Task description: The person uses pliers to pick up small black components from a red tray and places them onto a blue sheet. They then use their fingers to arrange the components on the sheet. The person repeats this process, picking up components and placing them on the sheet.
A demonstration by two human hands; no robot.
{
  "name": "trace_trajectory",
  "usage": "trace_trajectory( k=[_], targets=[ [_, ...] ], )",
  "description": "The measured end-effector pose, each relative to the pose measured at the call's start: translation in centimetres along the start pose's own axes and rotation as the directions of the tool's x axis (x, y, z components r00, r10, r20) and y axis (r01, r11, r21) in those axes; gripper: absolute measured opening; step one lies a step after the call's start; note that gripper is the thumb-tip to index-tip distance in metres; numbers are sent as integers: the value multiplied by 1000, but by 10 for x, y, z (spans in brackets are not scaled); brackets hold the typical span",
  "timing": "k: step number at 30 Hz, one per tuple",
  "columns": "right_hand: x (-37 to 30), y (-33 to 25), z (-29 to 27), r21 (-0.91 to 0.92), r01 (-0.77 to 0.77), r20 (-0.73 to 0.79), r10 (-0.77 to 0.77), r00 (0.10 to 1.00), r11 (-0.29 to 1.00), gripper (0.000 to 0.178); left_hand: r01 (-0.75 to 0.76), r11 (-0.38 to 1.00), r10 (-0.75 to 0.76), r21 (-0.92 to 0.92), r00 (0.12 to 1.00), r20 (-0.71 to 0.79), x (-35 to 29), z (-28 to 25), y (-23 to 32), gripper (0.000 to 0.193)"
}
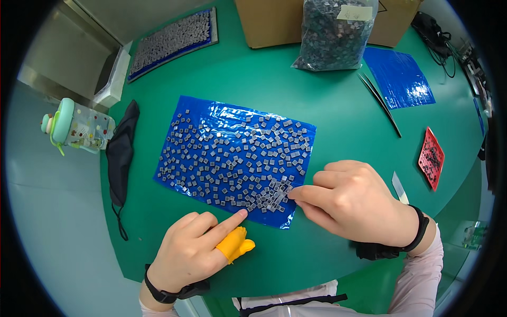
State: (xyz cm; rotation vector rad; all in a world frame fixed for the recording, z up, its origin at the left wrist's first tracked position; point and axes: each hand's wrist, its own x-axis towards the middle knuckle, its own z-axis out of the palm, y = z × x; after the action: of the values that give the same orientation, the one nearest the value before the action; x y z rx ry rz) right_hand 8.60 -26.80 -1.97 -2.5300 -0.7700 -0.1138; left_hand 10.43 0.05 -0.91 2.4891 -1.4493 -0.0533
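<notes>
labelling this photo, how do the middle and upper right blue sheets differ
The middle sheet carries small square pieces; the upper-right sheet shows none. The middle sheet looks larger than the upper-right sheet. The left hand and right hand are at the middle sheet, not the upper-right sheet. Both sheets are blue and shiny.

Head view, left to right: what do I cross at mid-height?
Bottle with mint lid → black cloth mask → blue sheet of small square pieces → tweezers → red tray

Single head-worn fisheye view, looking steeply down from above, hands (354, 203) near, green tabletop (348, 132) across the middle
</notes>
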Motion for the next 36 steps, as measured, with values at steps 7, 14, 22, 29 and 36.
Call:
trace_trajectory(
  k=[7,14,22,29,36],
  targets=[
    [0,0,1,-9,0,4,0,1000,1000,15,30,999,-30,39,999,10,1,4,4,25],
    [0,0,1,-12,-6,18,6,1000,1000,15,25,999,-26,44,999,27,1,2,4,27],
    [0,0,1,-15,-9,36,10,999,1000,14,27,999,-27,27,1000,10,3,4,4,26],
    [1,0,1,-1,-13,36,13,999,1000,14,24,999,-26,31,998,49,4,2,4,26],
    [1,0,0,-4,-18,49,18,999,1000,13,26,999,-28,31,998,56,3,3,4,26]
  ],
)
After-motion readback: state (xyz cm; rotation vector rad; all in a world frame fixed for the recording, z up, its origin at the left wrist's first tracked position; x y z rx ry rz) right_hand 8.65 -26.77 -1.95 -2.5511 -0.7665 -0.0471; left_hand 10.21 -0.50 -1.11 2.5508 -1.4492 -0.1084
